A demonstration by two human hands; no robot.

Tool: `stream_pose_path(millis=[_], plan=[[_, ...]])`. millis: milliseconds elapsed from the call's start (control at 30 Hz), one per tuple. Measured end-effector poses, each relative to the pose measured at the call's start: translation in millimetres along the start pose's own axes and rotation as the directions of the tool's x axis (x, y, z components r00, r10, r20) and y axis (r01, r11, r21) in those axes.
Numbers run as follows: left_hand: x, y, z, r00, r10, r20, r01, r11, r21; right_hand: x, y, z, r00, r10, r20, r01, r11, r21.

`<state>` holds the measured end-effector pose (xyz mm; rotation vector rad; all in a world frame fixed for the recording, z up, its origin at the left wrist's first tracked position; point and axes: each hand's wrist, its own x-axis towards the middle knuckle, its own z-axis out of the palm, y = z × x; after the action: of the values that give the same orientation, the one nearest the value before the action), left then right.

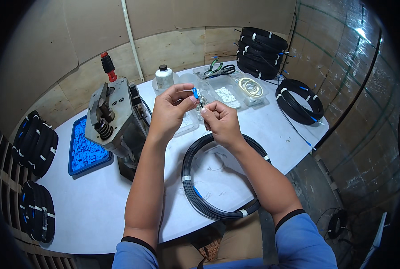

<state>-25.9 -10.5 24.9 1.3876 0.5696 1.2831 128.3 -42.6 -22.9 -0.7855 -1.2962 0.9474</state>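
Held up over the middle of the table, a small blue cable connector (195,93) is pinched between the thumb and fingers of my left hand (175,103). My right hand (221,121), just below and to the right, is closed on a thin black cable end (202,106) close under the connector. Whether the two are joined, I cannot tell. Beneath my right forearm lies a coil of black cable (189,167), bound with white ties, with a blue piece on its near left side.
Left of my arms stand a metal bench press (117,112) and a blue tray (72,168) of blue parts. Behind my hands are a white bottle (164,77), clear bins with white pieces (226,96), and scissors (224,70). More black cable coils (300,102) surround the table.
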Motion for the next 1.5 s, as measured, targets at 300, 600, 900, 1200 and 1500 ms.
stream_pose_path(millis=[300, 600, 900, 1200, 1500], plan=[[-1.0, -2.3, -1.3, 1.000, 0.003, -0.007, -0.003, 1.000, 0.026, -1.0, 2.0, 0.4, 1.000, -0.007, -0.008, 0.007, 1.000, 0.005], [0.5, -3.2, -2.0, 1.000, 0.006, -0.010, -0.006, 0.999, 0.032, 0.2, 2.4, 0.5, 1.000, -0.002, -0.015, 0.002, 1.000, -0.006], [1.0, -3.4, -2.6, 1.000, 0.021, 0.004, -0.021, 1.000, 0.020, 0.3, 1.6, 0.1, 1.000, 0.000, -0.001, 0.000, 1.000, -0.008], [0.0, -1.8, -0.9, 1.000, 0.023, -0.011, -0.023, 0.999, 0.034, 0.1, 2.3, 0.6, 1.000, -0.002, -0.006, 0.002, 1.000, -0.008], [0.5, -2.7, -0.9, 1.000, 0.020, -0.007, -0.020, 0.999, 0.025, -1.2, 0.4, 1.8, 1.000, -0.002, -0.007, 0.002, 1.000, 0.005]])
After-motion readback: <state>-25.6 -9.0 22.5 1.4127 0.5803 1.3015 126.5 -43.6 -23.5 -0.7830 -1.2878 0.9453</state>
